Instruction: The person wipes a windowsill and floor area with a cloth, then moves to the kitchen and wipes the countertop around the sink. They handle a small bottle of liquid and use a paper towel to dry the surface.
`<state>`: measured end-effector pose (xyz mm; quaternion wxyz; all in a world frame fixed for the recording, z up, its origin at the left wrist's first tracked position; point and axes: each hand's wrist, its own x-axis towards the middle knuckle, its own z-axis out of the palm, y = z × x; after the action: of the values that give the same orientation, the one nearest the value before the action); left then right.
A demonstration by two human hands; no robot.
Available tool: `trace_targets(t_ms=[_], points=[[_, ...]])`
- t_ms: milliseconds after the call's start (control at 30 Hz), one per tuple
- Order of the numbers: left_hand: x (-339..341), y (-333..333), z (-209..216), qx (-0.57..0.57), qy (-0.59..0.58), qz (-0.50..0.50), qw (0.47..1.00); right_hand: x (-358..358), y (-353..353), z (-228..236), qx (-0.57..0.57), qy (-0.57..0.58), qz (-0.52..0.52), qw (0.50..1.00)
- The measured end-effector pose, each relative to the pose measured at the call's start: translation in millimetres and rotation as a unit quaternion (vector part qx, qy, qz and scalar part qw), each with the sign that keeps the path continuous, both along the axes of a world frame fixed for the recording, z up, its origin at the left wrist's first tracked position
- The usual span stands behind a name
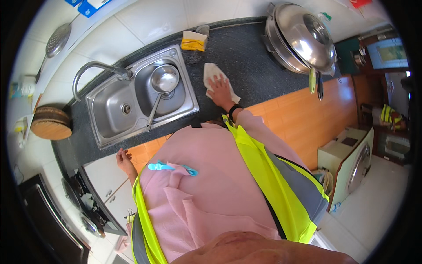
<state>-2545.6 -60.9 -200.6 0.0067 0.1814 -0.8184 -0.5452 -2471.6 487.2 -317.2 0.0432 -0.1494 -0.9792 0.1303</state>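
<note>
On the dark countertop [250, 66], my right hand [221, 93] lies flat with fingers spread, pressing on a pale cloth [214, 72]. The cloth sticks out beyond my fingertips and to the right of my palm. My left hand [125, 159] hangs at the counter's front edge, below the sink [193, 99], its fingers loosely bent and apart with nothing seen in them. In the sink's right basin rests a large metal ladle [165, 79], its handle reaching over the front rim. Behind the cloth sits a yellow and white packet [194, 41].
A large lidded steel pan [303, 39] stands at the counter's right end, with green and black handles [312, 81] jutting forward. The tap [94, 65] curves over the left basin. A round wooden block [50, 123] is far left. A washing machine [347, 154] stands at right.
</note>
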Motion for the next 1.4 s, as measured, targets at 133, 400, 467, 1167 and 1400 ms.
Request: trace_targets(t_ms=[133,400,467,1167,1400], points=[[-15.2,6.2,-5.4,0.022,-0.003,-0.036,0.999,15.9,-32.6,10.6,-0.013,0.011,0.044,0.999],[-22.9,18.2,-19.0,0.039,-0.022,-0.083,0.996,45.9,-53.0,26.2,-0.053,-0.015,0.104,0.993],[-25.8,26.9,-18.7,0.048,-0.028,-0.092,0.994,51.7,-46.5,25.7,-0.054,0.024,0.116,0.992],[21.5,114.0,-33.1,0.022,-0.042,-0.115,0.992,230.3,258.0,-11.4,0.073,0.016,-0.214,0.974],[58.7,107.5,-20.3,-0.022,-0.052,-0.089,0.994,290.7,385.6,-49.3,-0.076,0.216,-0.340,0.912]])
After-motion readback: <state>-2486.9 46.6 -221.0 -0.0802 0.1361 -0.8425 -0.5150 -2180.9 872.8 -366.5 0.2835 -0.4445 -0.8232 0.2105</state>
